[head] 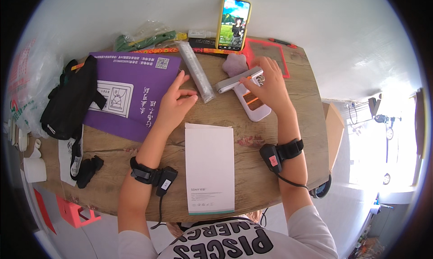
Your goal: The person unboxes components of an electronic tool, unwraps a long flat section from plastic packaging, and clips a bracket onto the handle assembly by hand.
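My right hand point(269, 84) has its thumb and fingers on a grey and white bar-shaped device point(238, 79), which lies tilted across a white plastic holder point(258, 112) with an oblong opening. Orange strips show through and beside that holder. My left hand point(178, 100) hovers with spread fingers over the table, touching nothing that I can make out. Between the hands lies a long item in clear plastic wrap point(197, 71). Nearer me a white cardboard box point(209, 164) rests flat, its top flap slightly raised. A mauve flower-shaped pad point(234, 65) sits behind the bar-shaped device.
A smartphone in a yellow case point(233, 23) leans upright on the wall. At left are a purple printed bag point(135, 89), a black pouch point(72, 100) and a toilet roll point(35, 170). A red-edged mesh pouch point(286, 61) and a pen point(283, 42) lie at the back right.
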Available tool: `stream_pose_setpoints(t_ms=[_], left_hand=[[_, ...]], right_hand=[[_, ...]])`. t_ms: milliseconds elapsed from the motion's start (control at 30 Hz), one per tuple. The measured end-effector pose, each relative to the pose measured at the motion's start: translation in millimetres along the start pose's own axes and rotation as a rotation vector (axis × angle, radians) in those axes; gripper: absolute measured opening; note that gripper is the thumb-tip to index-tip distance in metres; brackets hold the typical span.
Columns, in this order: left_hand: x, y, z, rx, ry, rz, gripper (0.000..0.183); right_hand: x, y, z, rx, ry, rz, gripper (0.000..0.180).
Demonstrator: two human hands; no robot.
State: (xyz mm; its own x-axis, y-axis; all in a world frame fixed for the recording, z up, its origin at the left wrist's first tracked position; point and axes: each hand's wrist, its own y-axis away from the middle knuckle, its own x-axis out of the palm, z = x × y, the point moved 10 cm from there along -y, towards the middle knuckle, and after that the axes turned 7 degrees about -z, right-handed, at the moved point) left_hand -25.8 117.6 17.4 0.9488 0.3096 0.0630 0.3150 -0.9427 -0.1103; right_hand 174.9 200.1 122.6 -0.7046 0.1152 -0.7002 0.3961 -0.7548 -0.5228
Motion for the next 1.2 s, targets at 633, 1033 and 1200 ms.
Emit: stream_pose_setpoints(t_ms=[633,1033,1200], left_hand=[[23,17,-86,0.427,-0.277,0.155,0.052],[-28,-2,-29,0.215,-0.34,-0.166,0.01],[-25,3,-42,0.228,-0.021,-0.254,0.022]], right_hand=[[12,21,32,0.181,-0.11,0.379,0.041],[51,37,43,0.06,0.193,0.374,0.057],[35,22,33,-0.008,0.136,0.215,0.054]])
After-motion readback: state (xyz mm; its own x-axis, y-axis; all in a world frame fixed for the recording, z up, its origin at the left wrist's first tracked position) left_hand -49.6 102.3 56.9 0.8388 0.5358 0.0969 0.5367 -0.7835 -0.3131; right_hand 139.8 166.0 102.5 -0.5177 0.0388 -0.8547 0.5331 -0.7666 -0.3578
